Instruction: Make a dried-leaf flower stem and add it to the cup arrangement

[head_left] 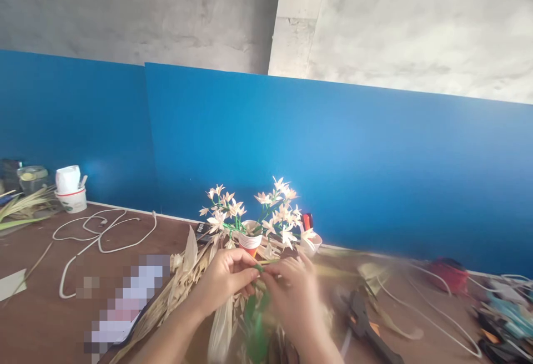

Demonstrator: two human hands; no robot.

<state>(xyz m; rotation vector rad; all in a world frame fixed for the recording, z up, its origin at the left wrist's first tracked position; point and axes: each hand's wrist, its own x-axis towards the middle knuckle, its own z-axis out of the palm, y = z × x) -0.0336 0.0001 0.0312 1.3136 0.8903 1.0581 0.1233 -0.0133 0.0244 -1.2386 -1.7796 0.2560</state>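
My left hand [227, 278] and my right hand [291, 292] meet low in the middle of the view, fingers pinched together on a thin green stem [260, 268] between them. The right hand is blurred by motion. A green strip [255, 325] hangs down below the hands. Just behind them stands a paper cup [250, 240] holding handmade pale flowers [233, 208] on green stems. Dried pale leaves [183, 283] lie under and left of my left wrist.
A brown table [50, 319] runs along a blue wall panel [353, 158]. White cables [104, 236] loop at the left near a white pot [70, 197]. A black glue gun [366, 325], a red spool [447, 275] and more cables lie at the right.
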